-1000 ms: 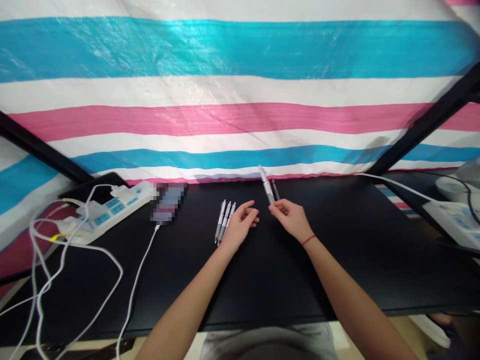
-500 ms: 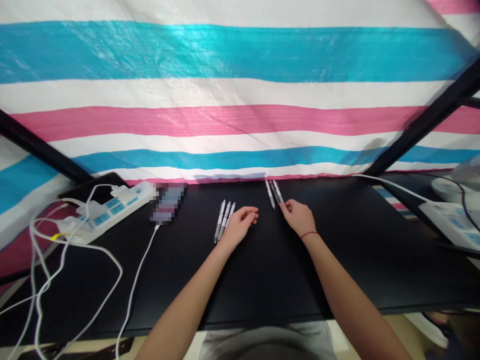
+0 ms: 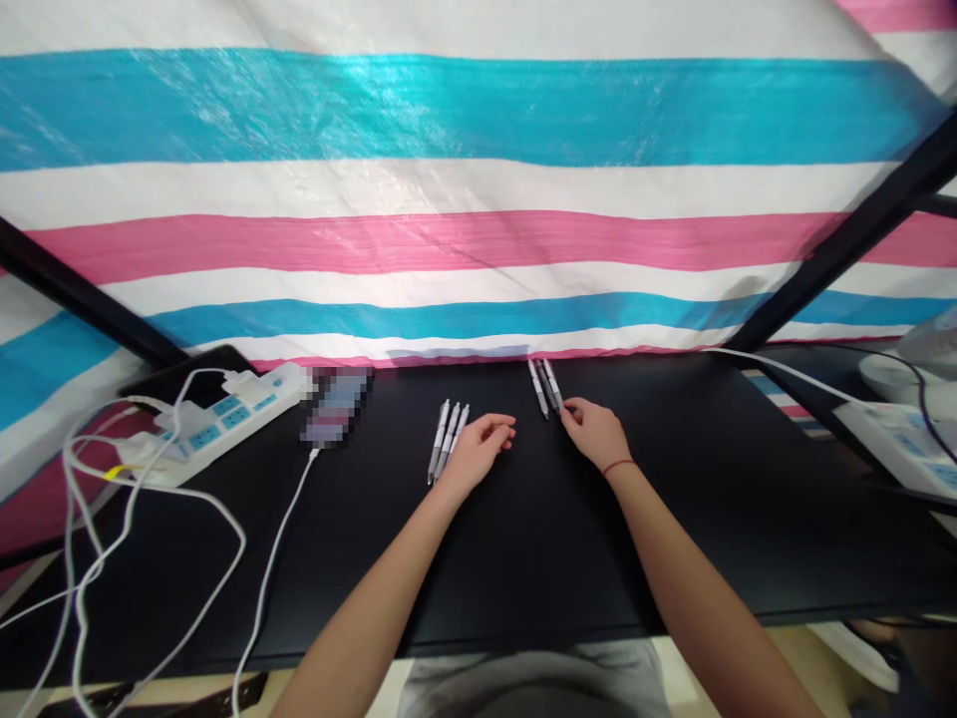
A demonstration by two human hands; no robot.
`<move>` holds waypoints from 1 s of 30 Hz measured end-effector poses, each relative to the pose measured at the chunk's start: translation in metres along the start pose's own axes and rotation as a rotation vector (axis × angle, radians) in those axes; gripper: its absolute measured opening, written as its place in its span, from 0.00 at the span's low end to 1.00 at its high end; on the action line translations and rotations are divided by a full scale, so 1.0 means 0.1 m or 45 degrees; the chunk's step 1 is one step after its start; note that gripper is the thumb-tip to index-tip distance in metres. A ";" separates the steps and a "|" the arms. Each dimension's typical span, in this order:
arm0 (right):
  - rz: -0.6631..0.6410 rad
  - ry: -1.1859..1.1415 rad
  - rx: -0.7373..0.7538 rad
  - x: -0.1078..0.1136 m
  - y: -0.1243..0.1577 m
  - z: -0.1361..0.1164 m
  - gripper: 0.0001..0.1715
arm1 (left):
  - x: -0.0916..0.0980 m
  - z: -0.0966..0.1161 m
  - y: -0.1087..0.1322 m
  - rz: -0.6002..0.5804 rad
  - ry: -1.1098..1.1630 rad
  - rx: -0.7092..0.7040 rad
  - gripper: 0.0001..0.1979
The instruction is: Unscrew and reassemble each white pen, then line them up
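Observation:
Three white retractable pens [image 3: 449,441] lie side by side on the black desk [image 3: 523,558], their tips toward me. My left hand [image 3: 478,454] rests just right of them, fingers loosely curled, holding nothing. Farther right lies a second group of pens [image 3: 545,387], white and dark barrels close together, pointing away from me. My right hand [image 3: 594,434] lies beside this group, its fingertips at or almost at the near ends of the pens. It holds nothing.
A white power strip [image 3: 231,424] with plugs and tangled white cables [image 3: 171,519] sits on the left. A pixelated phone [image 3: 336,404] on a charging cable lies next to it. Another power strip [image 3: 904,444] stands at the right, below black frame bars and a striped tarpaulin [image 3: 478,239].
My right hand has let go of the pens it held upright. They now lie flat on the desk, and the hand rests lower and to their right. My left hand has barely moved.

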State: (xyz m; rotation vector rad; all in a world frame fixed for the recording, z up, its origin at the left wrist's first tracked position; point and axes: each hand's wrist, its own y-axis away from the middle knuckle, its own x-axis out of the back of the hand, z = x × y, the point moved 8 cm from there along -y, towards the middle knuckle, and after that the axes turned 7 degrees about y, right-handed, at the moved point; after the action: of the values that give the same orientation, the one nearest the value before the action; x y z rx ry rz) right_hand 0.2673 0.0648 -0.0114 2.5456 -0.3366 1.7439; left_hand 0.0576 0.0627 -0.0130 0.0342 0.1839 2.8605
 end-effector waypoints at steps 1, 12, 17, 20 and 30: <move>-0.001 -0.009 0.005 0.00 0.00 0.00 0.13 | 0.00 0.00 0.00 -0.002 -0.008 -0.004 0.12; 0.015 -0.140 -0.006 0.02 -0.01 0.03 0.14 | 0.28 0.38 0.10 0.225 -1.057 -0.249 0.11; 0.055 -0.222 -0.045 0.04 -0.02 0.08 0.15 | 0.52 0.39 0.13 0.293 -1.595 0.005 0.13; 0.102 -0.260 -0.032 0.06 -0.02 0.08 0.14 | 0.52 0.31 0.13 0.226 -1.677 0.082 0.14; -0.017 -0.844 0.390 0.13 0.22 -0.50 0.26 | -0.03 0.50 0.21 -0.103 -1.374 -0.613 0.12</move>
State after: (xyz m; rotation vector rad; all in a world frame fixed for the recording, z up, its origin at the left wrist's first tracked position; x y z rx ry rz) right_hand 0.2215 0.0491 0.0175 3.2811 -0.0613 0.9482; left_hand 0.0569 0.0478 0.0390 1.3484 -0.6785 2.3184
